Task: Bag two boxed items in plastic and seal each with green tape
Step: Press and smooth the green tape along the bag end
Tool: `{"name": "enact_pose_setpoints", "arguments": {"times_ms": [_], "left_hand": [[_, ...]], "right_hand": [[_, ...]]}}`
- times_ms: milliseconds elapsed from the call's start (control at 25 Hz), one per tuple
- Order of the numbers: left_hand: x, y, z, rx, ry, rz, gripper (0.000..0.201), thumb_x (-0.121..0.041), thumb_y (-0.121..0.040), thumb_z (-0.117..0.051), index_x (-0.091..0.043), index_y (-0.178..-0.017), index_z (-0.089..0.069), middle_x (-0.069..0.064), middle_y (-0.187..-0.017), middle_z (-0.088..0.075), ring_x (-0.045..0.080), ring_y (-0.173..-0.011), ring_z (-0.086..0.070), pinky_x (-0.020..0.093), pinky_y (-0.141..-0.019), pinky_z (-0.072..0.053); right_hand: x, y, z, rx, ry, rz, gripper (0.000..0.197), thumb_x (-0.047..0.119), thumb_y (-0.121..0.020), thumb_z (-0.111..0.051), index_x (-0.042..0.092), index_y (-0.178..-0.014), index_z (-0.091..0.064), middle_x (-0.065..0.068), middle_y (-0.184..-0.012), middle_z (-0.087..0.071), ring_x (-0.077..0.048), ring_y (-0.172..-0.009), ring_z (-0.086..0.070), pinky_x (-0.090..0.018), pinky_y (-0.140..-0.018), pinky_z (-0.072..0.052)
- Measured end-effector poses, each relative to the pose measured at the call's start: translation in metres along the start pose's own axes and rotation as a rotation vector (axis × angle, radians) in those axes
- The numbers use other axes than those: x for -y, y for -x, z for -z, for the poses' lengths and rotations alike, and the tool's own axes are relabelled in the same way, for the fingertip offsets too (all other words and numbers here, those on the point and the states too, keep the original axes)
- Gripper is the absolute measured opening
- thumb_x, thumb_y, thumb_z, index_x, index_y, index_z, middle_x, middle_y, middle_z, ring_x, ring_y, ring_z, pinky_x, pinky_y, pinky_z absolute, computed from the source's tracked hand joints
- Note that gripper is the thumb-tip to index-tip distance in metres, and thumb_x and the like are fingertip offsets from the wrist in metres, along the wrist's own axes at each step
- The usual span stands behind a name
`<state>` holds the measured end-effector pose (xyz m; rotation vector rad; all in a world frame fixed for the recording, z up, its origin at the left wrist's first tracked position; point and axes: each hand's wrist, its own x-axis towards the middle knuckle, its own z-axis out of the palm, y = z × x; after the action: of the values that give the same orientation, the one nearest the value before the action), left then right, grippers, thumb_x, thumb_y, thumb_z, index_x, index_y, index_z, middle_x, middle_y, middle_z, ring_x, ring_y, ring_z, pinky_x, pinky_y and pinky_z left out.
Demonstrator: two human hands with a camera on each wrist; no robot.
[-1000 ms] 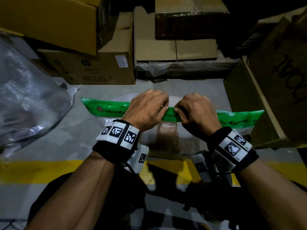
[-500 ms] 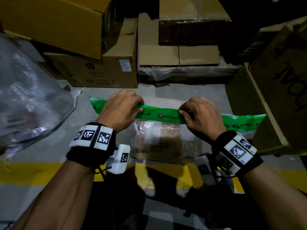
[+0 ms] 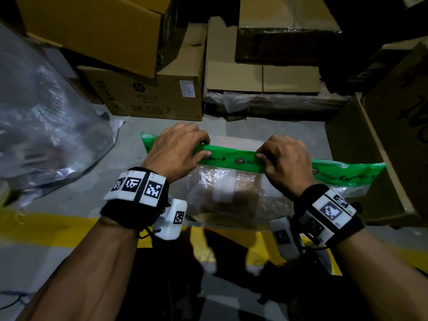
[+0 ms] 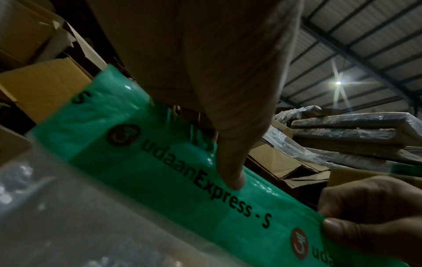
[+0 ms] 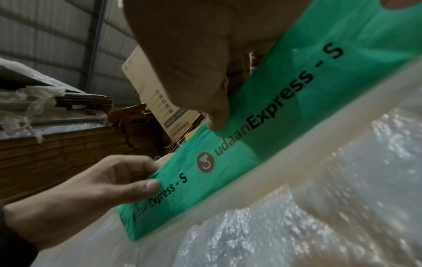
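Note:
A brown box wrapped in bubble wrap (image 3: 231, 195) lies on the floor inside a clear plastic bag. A green tape strip (image 3: 234, 156) printed "udaanExpress - S" runs along the bag's far top edge. My left hand (image 3: 180, 149) pinches the strip near its left end, thumb on the near face. My right hand (image 3: 284, 158) pinches it right of centre. The left wrist view shows my left thumb (image 4: 233, 177) pressing the green tape (image 4: 160, 162), with the right hand (image 4: 370, 225) further along. In the right wrist view, the right thumb (image 5: 214, 115) presses the tape (image 5: 285, 108).
Stacked cardboard boxes, one marked HP (image 3: 148, 96), wall off the far side. A large open carton (image 3: 382, 147) stands close on the right. Crumpled clear plastic (image 3: 46, 135) fills the left. A yellow floor line (image 3: 46, 230) runs under my forearms.
My hands were side by side at the strip's centre. The left hand has slid left along the green tape, and the right hand has stayed near the middle.

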<state>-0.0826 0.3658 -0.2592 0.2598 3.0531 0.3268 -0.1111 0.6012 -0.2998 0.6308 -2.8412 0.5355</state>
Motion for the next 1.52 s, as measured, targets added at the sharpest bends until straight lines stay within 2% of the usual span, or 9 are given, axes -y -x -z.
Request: {"name": "enact_pose_setpoints", "arguments": {"times_ms": [160,280,400,480,600,800,1120,1280,1520], "left_hand": [[0.012,0.008,0.006,-0.031,-0.064,0.038,0.031,-0.040,-0.091,-0.057,-0.027,-0.119,-0.059,-0.003,-0.112,-0.060,0.017,-0.106,-0.048,0.034,-0.090,-0.037],[0.015,0.010,0.006,-0.047,-0.090,0.061,0.028,-0.037,-0.092,-0.056,-0.026,-0.117,-0.061,-0.002,-0.110,-0.062,0.018,-0.102,-0.050,0.034,-0.088,-0.038],[0.016,0.011,0.005,-0.060,-0.091,0.077,0.026,-0.036,-0.093,-0.055,-0.026,-0.116,-0.063,-0.002,-0.108,-0.063,0.018,-0.100,-0.050,0.032,-0.085,-0.039],[0.016,0.012,0.004,-0.083,-0.090,0.062,0.025,-0.035,-0.093,-0.055,-0.025,-0.114,-0.064,-0.002,-0.106,-0.063,0.018,-0.099,-0.051,0.032,-0.085,-0.039],[0.016,0.012,0.005,-0.107,-0.086,0.061,0.024,-0.035,-0.093,-0.056,-0.025,-0.112,-0.066,-0.002,-0.105,-0.064,0.019,-0.099,-0.052,0.034,-0.085,-0.043],[0.017,0.010,0.005,-0.108,-0.082,0.065,0.023,-0.035,-0.093,-0.056,-0.027,-0.112,-0.065,-0.003,-0.104,-0.063,0.019,-0.099,-0.052,0.034,-0.084,-0.042],[0.020,0.008,0.002,-0.119,-0.070,0.062,0.022,-0.035,-0.093,-0.057,-0.026,-0.110,-0.066,-0.002,-0.102,-0.063,0.019,-0.098,-0.051,0.034,-0.084,-0.041],[0.021,0.008,-0.001,-0.137,-0.050,0.061,0.025,-0.036,-0.091,-0.059,-0.025,-0.113,-0.063,-0.002,-0.104,-0.062,0.019,-0.099,-0.051,0.034,-0.085,-0.040],[0.039,0.015,0.008,-0.157,-0.021,0.163,0.048,-0.046,-0.083,-0.065,-0.028,-0.126,-0.054,-0.001,-0.128,-0.054,0.021,-0.117,-0.044,0.040,-0.098,-0.032]], "right_hand": [[-0.001,-0.001,0.002,-0.026,-0.035,-0.034,0.014,0.019,-0.088,-0.062,0.012,-0.078,-0.070,-0.002,-0.076,-0.056,-0.022,-0.072,-0.050,-0.032,-0.069,-0.029],[0.000,-0.001,0.006,0.090,-0.026,-0.043,0.015,0.024,-0.091,-0.061,0.015,-0.092,-0.073,0.000,-0.086,-0.060,-0.019,-0.081,-0.051,-0.034,-0.075,-0.034],[0.009,0.004,0.010,0.119,-0.030,-0.021,0.030,0.036,-0.093,-0.055,0.017,-0.110,-0.070,-0.001,-0.098,-0.064,-0.022,-0.091,-0.056,-0.041,-0.081,-0.042],[0.019,-0.001,0.011,0.144,-0.025,0.012,0.039,0.042,-0.092,-0.047,0.019,-0.114,-0.069,-0.001,-0.102,-0.065,-0.024,-0.093,-0.056,-0.042,-0.081,-0.043],[0.039,-0.020,0.006,0.221,-0.066,0.044,0.032,0.037,-0.096,-0.048,0.019,-0.108,-0.071,-0.001,-0.097,-0.064,-0.024,-0.092,-0.054,-0.040,-0.080,-0.043],[0.044,-0.033,-0.003,0.249,-0.127,0.051,0.022,0.028,-0.096,-0.054,0.018,-0.102,-0.073,0.006,-0.085,-0.052,-0.018,-0.086,-0.050,-0.030,-0.073,-0.034],[0.043,-0.031,-0.003,0.237,0.020,0.186,0.025,0.029,-0.096,-0.053,0.015,-0.108,-0.070,-0.005,-0.098,-0.061,-0.024,-0.092,-0.053,-0.031,-0.070,-0.035],[0.043,-0.030,-0.005,0.189,0.110,0.262,0.023,0.025,-0.095,-0.054,0.011,-0.097,-0.072,-0.007,-0.090,-0.062,-0.024,-0.083,-0.052,-0.032,-0.065,-0.036],[0.044,-0.034,-0.009,0.141,0.081,0.088,0.019,0.025,-0.094,-0.057,0.013,-0.095,-0.072,-0.006,-0.092,-0.061,-0.022,-0.088,-0.052,-0.028,-0.067,-0.029]]}}
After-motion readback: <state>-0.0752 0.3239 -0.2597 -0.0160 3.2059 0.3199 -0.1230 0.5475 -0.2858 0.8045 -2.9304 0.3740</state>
